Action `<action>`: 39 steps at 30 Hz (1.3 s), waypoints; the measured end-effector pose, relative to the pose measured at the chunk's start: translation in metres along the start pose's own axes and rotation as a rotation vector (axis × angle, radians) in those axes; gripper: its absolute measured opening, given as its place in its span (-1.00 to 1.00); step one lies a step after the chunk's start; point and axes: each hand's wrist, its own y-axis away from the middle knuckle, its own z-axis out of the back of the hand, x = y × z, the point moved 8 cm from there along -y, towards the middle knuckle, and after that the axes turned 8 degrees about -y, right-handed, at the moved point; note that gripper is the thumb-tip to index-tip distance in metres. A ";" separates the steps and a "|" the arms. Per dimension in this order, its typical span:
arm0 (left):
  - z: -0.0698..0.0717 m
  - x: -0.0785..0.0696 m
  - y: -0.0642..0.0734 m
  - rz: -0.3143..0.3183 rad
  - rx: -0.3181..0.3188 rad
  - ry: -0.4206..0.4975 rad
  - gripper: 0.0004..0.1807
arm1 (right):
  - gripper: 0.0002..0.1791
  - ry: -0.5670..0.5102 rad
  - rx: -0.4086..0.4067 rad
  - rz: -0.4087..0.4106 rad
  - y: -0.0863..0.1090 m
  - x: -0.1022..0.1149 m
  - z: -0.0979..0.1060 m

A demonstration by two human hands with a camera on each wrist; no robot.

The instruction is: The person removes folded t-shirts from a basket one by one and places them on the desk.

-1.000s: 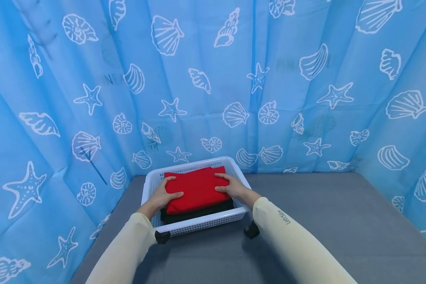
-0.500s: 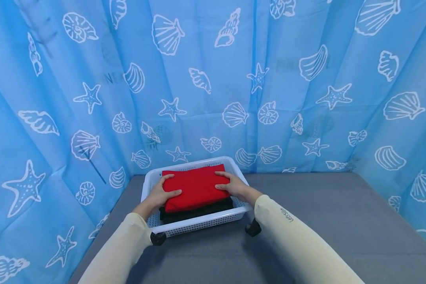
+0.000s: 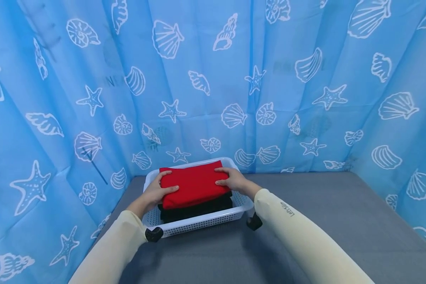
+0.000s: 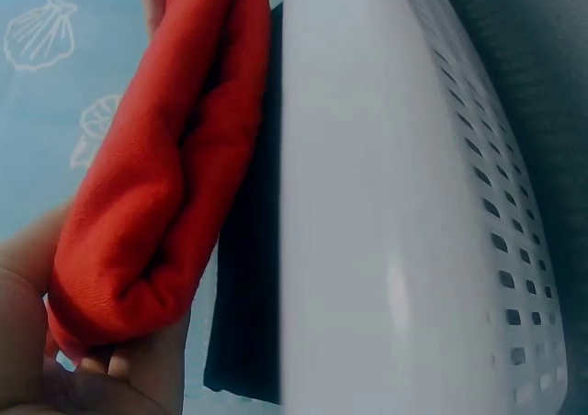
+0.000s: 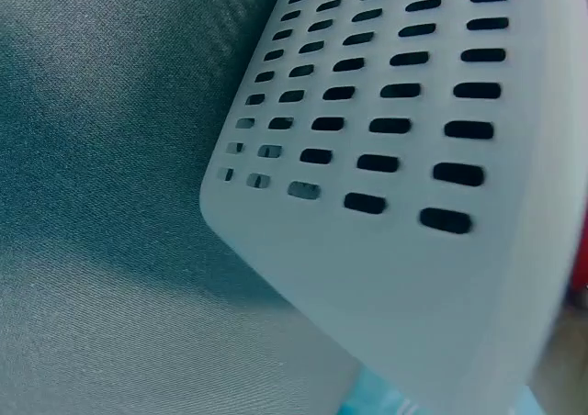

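Note:
A folded red cloth (image 3: pixel 195 183) is held at its two ends over a white plastic basket (image 3: pixel 213 218). My left hand (image 3: pixel 154 194) grips the left end, thumb on top and fingers wrapped underneath, as the left wrist view shows on the thick folded edge. At the other end my right hand (image 3: pixel 235 182) grips the cloth, thumb and fingers spread over its edge. Under the red cloth lies a folded black cloth (image 3: pixel 197 209) inside the basket; a gap separates the two in the left wrist view. The right wrist view mostly shows the basket's perforated wall (image 5: pixel 367 231), hiding that hand's hold.
The basket stands on a grey cloth-covered table (image 3: pixel 305 213), near its back edge. Behind and at both sides hangs a blue curtain (image 3: pixel 206 59) with white shell and starfish prints. Black wrist mounts (image 3: pixel 154 234) sit below the sleeves, close to the basket's front.
Both hands have raised the red cloth a little, tilting its front edge up and shifting it slightly left. More of the black cloth shows beneath it. The basket stays in place.

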 end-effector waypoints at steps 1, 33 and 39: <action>0.000 -0.001 0.000 0.001 -0.002 -0.001 -0.08 | -0.34 0.007 -0.005 0.004 0.001 0.001 0.001; -0.007 -0.018 0.005 -0.045 -0.021 0.034 -0.07 | -0.45 0.104 -0.209 -0.013 0.015 0.022 0.026; -0.015 -0.024 0.003 -0.046 -0.004 0.047 -0.09 | -0.47 0.127 -0.229 -0.016 0.019 0.021 0.037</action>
